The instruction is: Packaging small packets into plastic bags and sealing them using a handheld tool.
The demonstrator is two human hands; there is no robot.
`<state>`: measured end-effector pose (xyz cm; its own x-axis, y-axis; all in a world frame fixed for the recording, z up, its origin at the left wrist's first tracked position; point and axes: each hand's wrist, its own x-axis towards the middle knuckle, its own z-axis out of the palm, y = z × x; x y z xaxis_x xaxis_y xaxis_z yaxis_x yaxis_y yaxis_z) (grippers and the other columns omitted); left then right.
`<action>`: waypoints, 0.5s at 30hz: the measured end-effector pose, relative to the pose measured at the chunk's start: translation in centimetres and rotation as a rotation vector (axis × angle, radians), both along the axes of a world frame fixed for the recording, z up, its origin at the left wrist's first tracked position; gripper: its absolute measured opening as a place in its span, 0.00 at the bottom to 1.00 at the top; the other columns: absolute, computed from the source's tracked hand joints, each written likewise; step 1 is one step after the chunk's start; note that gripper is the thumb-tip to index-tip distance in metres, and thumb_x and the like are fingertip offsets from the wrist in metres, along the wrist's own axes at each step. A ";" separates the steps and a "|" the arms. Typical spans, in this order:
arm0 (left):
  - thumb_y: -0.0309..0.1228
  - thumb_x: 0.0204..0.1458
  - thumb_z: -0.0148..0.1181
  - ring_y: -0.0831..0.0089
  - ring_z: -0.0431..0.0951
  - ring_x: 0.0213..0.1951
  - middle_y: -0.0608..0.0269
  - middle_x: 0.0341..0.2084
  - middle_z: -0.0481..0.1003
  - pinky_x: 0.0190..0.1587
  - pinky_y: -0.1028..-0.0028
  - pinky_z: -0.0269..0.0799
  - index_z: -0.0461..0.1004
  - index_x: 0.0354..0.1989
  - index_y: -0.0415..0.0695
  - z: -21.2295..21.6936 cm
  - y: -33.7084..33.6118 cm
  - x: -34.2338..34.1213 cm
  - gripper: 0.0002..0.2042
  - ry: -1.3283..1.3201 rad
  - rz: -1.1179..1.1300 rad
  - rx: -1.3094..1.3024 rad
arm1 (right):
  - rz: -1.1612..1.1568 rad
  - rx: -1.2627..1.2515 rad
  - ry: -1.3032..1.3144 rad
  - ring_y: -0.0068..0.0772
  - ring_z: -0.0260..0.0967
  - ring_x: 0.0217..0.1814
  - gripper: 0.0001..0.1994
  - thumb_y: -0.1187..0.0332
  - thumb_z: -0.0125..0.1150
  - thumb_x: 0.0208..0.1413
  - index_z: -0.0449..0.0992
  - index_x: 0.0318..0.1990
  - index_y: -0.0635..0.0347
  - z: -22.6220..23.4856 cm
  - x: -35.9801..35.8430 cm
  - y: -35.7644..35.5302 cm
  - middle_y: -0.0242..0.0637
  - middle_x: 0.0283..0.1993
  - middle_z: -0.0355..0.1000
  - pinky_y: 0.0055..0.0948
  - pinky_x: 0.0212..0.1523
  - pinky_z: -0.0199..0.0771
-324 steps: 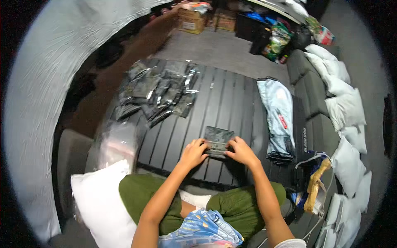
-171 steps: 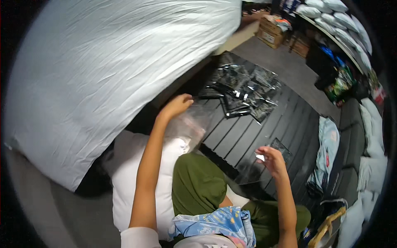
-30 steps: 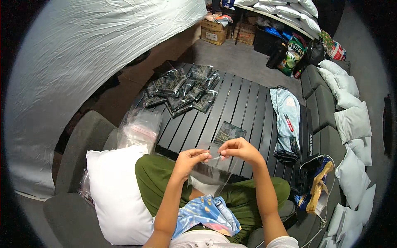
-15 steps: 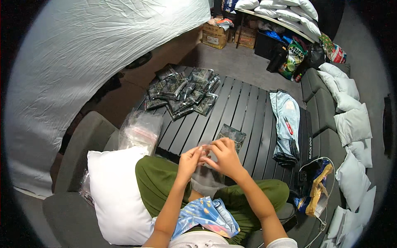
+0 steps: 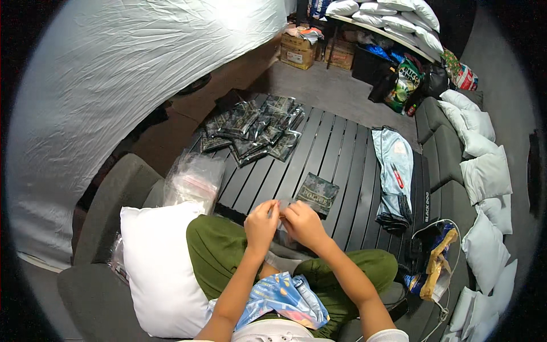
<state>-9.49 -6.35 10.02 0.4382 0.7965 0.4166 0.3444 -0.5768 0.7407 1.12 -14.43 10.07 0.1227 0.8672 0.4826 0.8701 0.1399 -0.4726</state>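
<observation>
My left hand (image 5: 261, 224) and my right hand (image 5: 302, 223) meet at the near edge of a black slatted table (image 5: 347, 159), both pinching the top of a clear plastic bag (image 5: 280, 261) that hangs down over my lap. Just beyond my right hand a folded camouflage cloth item (image 5: 317, 194) lies flat on the table. At the table's far left corner sits a pile of several bagged camouflage items (image 5: 253, 129). A stack of clear plastic bags (image 5: 194, 179) rests to my left, beside a white pillow (image 5: 159, 262).
A light blue folded garment (image 5: 396, 171) lies along the table's right side. White pillows (image 5: 484, 171) line a grey sofa on the right. Cardboard boxes (image 5: 299, 50) and snack bags (image 5: 404, 85) stand at the back. A large white sheet (image 5: 114, 85) fills the left.
My hands have come closer together on the clear bag's top edge, and the bag has dropped lower toward my lap. The camouflage item on the table has not moved.
</observation>
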 end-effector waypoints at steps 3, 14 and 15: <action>0.28 0.45 0.56 0.63 0.75 0.30 0.59 0.26 0.75 0.31 0.70 0.70 0.75 0.27 0.40 1.4 0.3 0.7 0.05 0.005 -0.008 0.190 | -0.095 0.102 -0.202 0.38 0.62 0.30 0.09 0.73 0.61 0.37 0.66 0.26 0.60 0.0 -0.7 0.1 0.37 0.25 0.64 0.31 0.31 0.64; 0.24 0.45 0.56 0.62 0.75 0.33 0.59 0.28 0.75 0.44 0.64 0.69 0.74 0.30 0.40 1.4 -0.1 1.3 0.04 -0.168 -0.278 0.289 | -0.068 -0.045 0.214 0.48 0.65 0.40 0.14 0.73 0.57 0.38 0.68 0.36 0.67 -0.8 0.0 -0.1 0.48 0.35 0.67 0.38 0.39 0.68; 0.24 0.45 0.56 0.62 0.75 0.33 0.59 0.28 0.75 0.44 0.64 0.69 0.74 0.30 0.40 1.4 -0.1 1.3 0.04 -0.169 -0.281 0.290 | -0.051 -0.043 0.185 0.48 0.65 0.40 0.15 0.72 0.58 0.37 0.68 0.36 0.67 -1.2 0.1 -0.1 0.48 0.36 0.67 0.38 0.38 0.68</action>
<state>-8.19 -6.48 11.47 0.5281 0.4954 0.6897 0.0322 -0.8233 0.5667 1.25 -14.51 8.85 0.2502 0.8769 0.4105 0.7731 0.0743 -0.6300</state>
